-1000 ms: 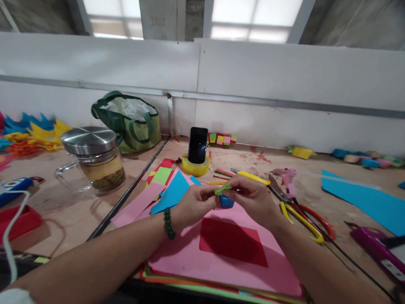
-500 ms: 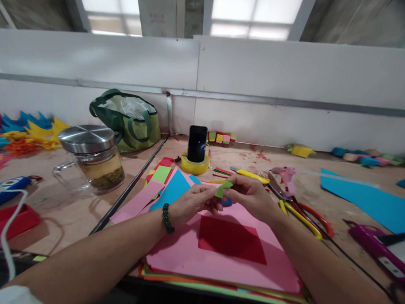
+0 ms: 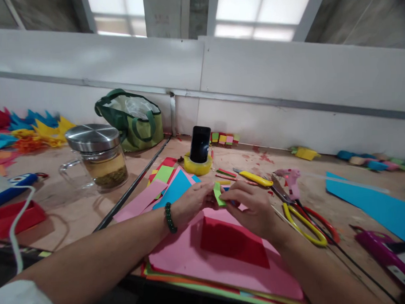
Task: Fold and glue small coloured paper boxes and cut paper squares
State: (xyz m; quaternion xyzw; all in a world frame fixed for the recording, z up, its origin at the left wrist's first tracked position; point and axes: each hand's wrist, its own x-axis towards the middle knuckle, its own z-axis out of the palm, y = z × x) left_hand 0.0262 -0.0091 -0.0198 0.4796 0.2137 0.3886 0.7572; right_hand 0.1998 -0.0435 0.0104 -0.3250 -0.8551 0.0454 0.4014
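A small light-green strip [image 3: 219, 194] is in the air, between the two hands, above the far part of a pile of coloured sheets [image 3: 176, 263]. The left hand [image 3: 195, 201] pinches this strip at its left edge, with the fingers bent and partly hidden. The right hand [image 3: 254, 208] grasps it from the other side, with the fingertips near its lower end. Just behind the right fingers a little of a blue piece [image 3: 226, 188] is visible, but I cannot tell whether it is touched. On the pink top of the pile, below the hands, there lies a dark red rectangle [image 3: 234, 242]. Beyond the hands, a phone [image 3: 200, 144] leans upright in a yellow tape roll [image 3: 198, 166]. To the right are a yellow-handled knife [image 3: 255, 178], a pink glue gun [image 3: 291, 184] and scissors [image 3: 306, 226]. Well to the left stands a lidded glass mug [image 3: 105, 171], and near it a green bag [image 3: 145, 132].
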